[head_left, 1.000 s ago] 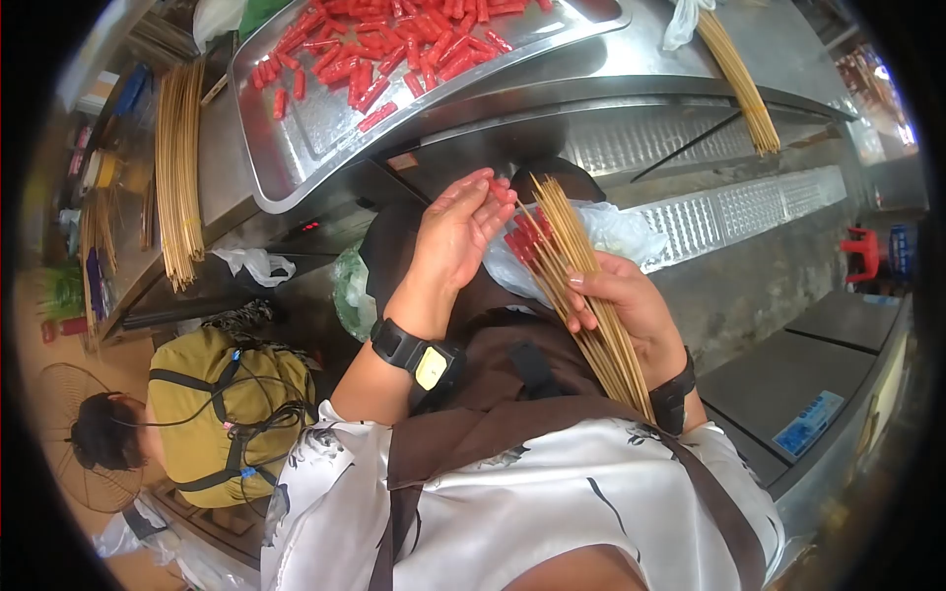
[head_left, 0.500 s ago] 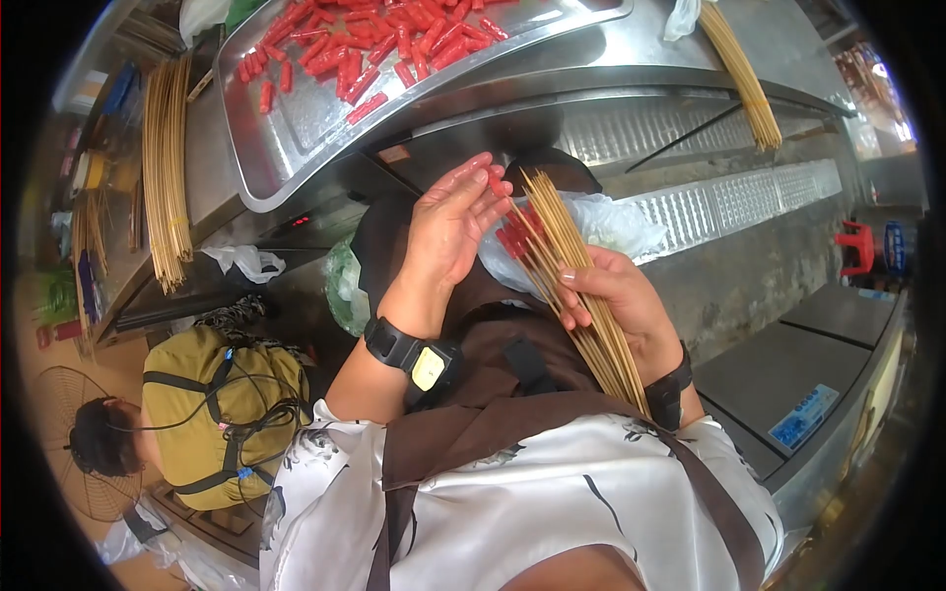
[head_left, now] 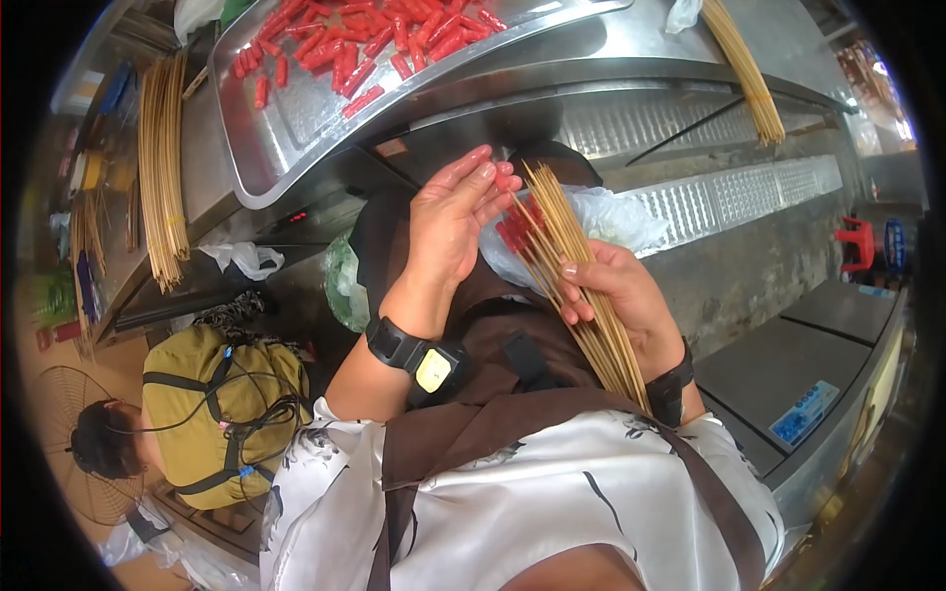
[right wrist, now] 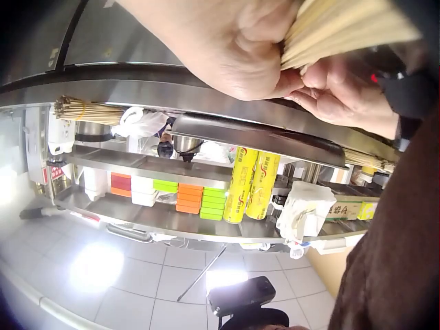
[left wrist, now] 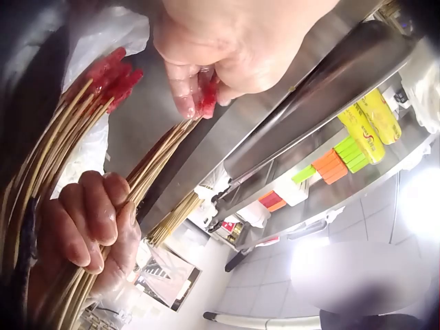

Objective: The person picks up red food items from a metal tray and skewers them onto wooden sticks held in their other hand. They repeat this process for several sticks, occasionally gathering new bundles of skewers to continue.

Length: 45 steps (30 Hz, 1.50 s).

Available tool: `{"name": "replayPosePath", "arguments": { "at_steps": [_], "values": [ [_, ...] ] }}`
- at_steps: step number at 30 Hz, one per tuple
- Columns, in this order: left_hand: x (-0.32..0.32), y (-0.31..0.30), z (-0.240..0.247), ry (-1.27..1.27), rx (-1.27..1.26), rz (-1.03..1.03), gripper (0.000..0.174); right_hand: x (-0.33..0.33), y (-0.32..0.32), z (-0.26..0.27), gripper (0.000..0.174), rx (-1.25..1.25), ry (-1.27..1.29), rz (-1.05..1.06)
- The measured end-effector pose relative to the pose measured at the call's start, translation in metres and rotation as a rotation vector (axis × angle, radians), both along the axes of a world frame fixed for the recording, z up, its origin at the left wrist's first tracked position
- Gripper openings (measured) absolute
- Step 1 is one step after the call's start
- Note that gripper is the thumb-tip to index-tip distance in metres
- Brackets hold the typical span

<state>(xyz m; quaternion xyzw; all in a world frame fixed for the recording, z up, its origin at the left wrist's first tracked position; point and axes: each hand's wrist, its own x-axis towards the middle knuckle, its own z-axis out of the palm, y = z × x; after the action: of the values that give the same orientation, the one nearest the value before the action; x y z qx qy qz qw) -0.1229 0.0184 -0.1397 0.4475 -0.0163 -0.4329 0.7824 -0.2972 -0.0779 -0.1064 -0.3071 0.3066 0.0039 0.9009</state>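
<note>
Left hand [head_left: 448,231] is pinching a red piece [left wrist: 206,96], right hand [head_left: 621,295] is gripping the skewers [head_left: 560,231] tight, so I'd be holding that bundle steady and pushing straight on.

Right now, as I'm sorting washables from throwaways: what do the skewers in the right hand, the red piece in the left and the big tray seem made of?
Skewers: likely bamboo or wood; pale tan, matte, thin straight sticks, gripped by the right hand. Tray: likely stainless steel; grey, brushed, mirror glints along its rim. The red piece the left hand pinches: glossy, soft-looking, perhaps sausage.
</note>
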Motion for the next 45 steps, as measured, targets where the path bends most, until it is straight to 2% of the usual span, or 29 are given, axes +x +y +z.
{"name": "replayPosePath", "arguments": {
  "at_steps": [9, 18, 24, 37, 41, 43, 45],
  "values": [
    [-0.007, 0.005, 0.001, -0.138, 0.024, -0.015, 0.028, 0.000, 0.001, 0.001, 0.015, 0.013, 0.007, -0.015],
    [-0.013, 0.006, -0.002, -0.133, 0.034, -0.083, 0.026, 0.000, 0.000, -0.001, 0.014, 0.015, 0.017, -0.023],
    [-0.023, 0.006, -0.005, -0.131, 0.032, -0.028, 0.026, 0.001, 0.001, -0.004, 0.015, 0.011, 0.016, -0.033],
    [-0.017, 0.009, -0.014, -0.082, 0.041, -0.079, 0.024, 0.003, 0.001, -0.005, 0.022, -0.006, -0.003, -0.027],
    [-0.011, 0.013, -0.024, -0.213, 0.107, -0.176, 0.021, 0.000, 0.003, 0.008, 0.022, -0.144, 0.012, -0.073],
    [-0.014, 0.008, -0.022, -0.257, 0.170, -0.177, 0.021, -0.001, 0.003, 0.004, 0.020, -0.220, -0.064, -0.030],
    [-0.015, 0.004, -0.018, -0.287, 0.184, -0.185, 0.020, -0.002, 0.005, 0.009, 0.018, -0.438, -0.081, 0.039]
  ]
}}
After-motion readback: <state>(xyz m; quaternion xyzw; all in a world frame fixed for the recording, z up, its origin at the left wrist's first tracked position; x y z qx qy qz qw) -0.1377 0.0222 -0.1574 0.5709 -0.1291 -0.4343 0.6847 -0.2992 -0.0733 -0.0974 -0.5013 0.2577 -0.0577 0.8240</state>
